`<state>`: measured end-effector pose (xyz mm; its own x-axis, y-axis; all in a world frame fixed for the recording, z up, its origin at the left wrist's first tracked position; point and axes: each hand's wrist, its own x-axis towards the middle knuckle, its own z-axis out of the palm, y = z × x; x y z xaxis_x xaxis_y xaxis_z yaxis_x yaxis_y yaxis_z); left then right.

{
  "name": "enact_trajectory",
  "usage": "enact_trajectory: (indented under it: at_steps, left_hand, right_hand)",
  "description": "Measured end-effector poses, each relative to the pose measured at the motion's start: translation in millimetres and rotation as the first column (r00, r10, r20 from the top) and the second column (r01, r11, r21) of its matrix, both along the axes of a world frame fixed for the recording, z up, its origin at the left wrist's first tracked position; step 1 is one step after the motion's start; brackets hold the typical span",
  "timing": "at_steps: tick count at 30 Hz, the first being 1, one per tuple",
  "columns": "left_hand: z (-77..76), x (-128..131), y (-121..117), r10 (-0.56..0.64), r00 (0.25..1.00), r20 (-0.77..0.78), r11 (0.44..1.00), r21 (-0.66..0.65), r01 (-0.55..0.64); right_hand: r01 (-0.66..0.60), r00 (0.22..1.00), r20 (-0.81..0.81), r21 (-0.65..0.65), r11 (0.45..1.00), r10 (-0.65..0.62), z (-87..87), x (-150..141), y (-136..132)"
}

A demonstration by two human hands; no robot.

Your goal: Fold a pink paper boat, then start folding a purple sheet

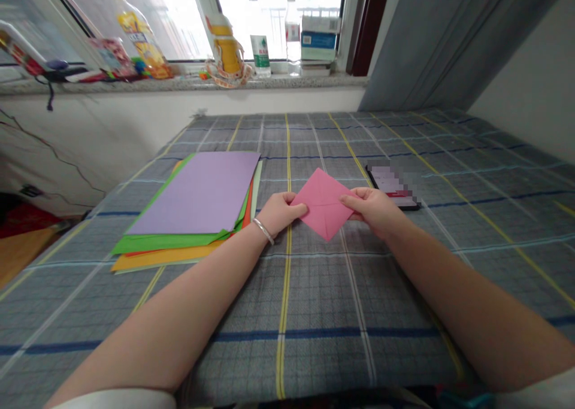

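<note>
Just beside the folded pink paper (pixel 324 204), stacked coloured sheets (pixel 193 193), probably a phone (pixel 393 184)

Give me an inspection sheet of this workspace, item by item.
Surface: blue-grey plaid cloth with yellow stripes, spread over the work area.
Job's things: pink folded paper square between the hands; stack of coloured paper sheets, lilac on top, to its left.
Hands: left hand and right hand hold opposite corners of the square; silver bangle on the left wrist.
Clutter: black phone, screen blurred, right of the right hand.
Cables: thin dark cable along the left wall.
Surroundings: speckled stone windowsill with clear plastic bottle; grey curtain at right.
</note>
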<state>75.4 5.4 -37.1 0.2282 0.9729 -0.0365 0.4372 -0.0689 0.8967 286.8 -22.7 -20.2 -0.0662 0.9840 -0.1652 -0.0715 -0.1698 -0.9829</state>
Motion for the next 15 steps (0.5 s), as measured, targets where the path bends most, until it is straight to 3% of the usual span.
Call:
enact_trajectory:
  at_steps: [9, 15]
  left_hand:
    - [0.3, -1, 5, 0.019, 0.97, 0.241, 0.993, -0.117, 0.01]
    - [1.9, -6, 10, 0.018, 0.95, 0.311, 0.987, -0.158, 0.034]
  right_hand:
    - [0.002, 0.999, -0.044, -0.001, 1.0, -0.002, 5.6, 12, 2]
    - [0.036, 0.998, -0.054, -0.001, 0.999, -0.036, 8.9, 19, 5]
